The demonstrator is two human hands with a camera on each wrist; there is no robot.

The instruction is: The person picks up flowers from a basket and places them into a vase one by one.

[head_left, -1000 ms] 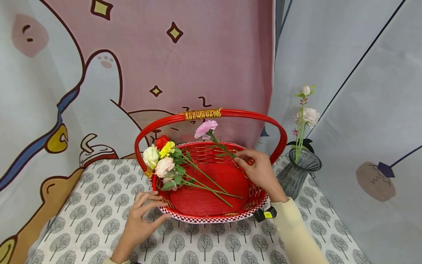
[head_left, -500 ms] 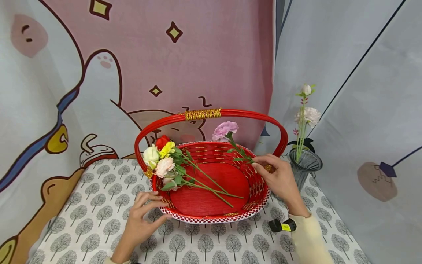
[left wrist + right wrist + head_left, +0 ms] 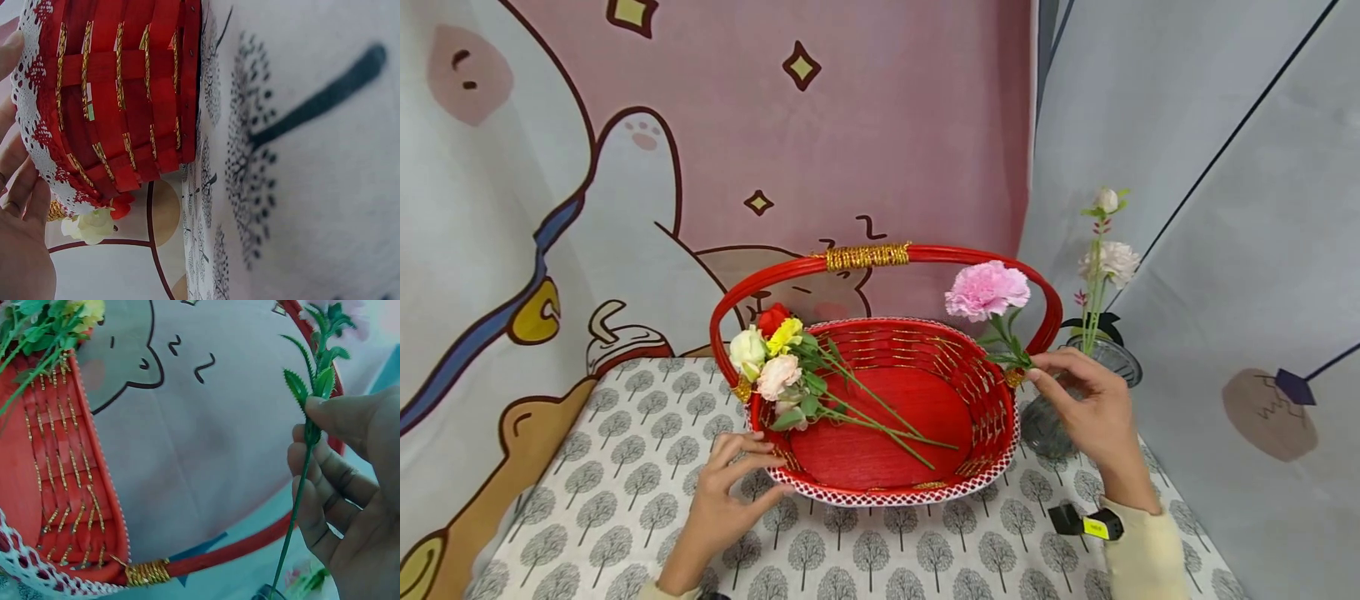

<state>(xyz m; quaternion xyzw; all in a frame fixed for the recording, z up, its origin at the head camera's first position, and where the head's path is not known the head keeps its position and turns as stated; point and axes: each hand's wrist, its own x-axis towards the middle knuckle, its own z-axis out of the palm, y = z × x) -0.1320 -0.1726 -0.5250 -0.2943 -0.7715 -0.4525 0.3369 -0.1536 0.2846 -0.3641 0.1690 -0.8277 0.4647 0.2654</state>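
Note:
My right hand [image 3: 1093, 408] pinches the stem of a pink carnation [image 3: 987, 290] just below its leaves, thumb against fingertips. The bloom stands upright in front of the right side of the basket's handle; the bare stem [image 3: 292, 534] hangs down past the fingers. My left hand [image 3: 730, 492] holds the rim of the red woven basket [image 3: 891, 498] at its front left, with fingers over the white lace edge [image 3: 39, 147]. Inside the basket, several flowers lie with blooms on the left: a red one [image 3: 772, 317], a yellow one [image 3: 785, 335], a white one [image 3: 747, 352] and a pale pink one [image 3: 778, 377].
A grey glass vase [image 3: 1047, 427] with tall white flowers [image 3: 1112, 262] stands right of the basket, partly hidden by the right hand. The arched red handle [image 3: 775, 276] spans the basket. A tree-print cloth [image 3: 808, 550] covers the table; printed curtains [image 3: 895, 125] hang behind.
My right hand has moved right with the carnation, from over the basket to its right edge near the vase, and the bloom has come closer. The left hand has stayed at the rim.

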